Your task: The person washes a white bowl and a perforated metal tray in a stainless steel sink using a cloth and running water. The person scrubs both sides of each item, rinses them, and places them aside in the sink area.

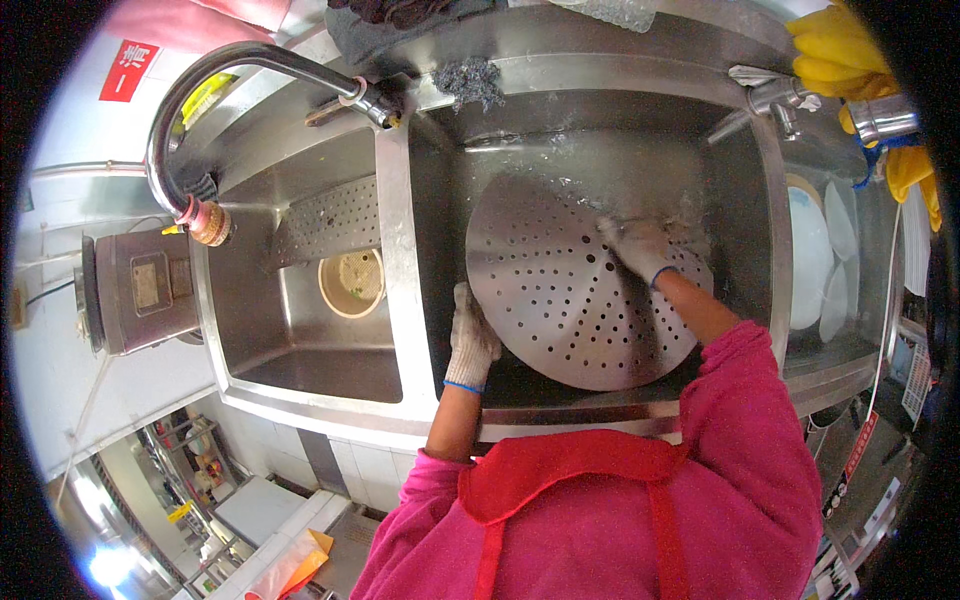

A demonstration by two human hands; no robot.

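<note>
A large round perforated metal plate [555, 300] stands tilted in the middle basin of a steel sink [409, 285], above cloudy water. My left hand [474, 330], in a whitish knit glove with a blue cuff edge, grips the plate's left rim. In a matching glove, my right hand [637, 244] lies on the plate's upper right face; its fingers are blurred, and whether it holds anything cannot be told. A dark metal-wool scourer [469, 81] rests on the back ledge.
The left basin holds a perforated metal panel [330, 214] and a round strainer [351, 283]. A curved faucet [255, 52] arches over it. White dishes [810, 255] lie in the right basin. Yellow rubber gloves [840, 52] hang at the upper right, near a metal tap [780, 97].
</note>
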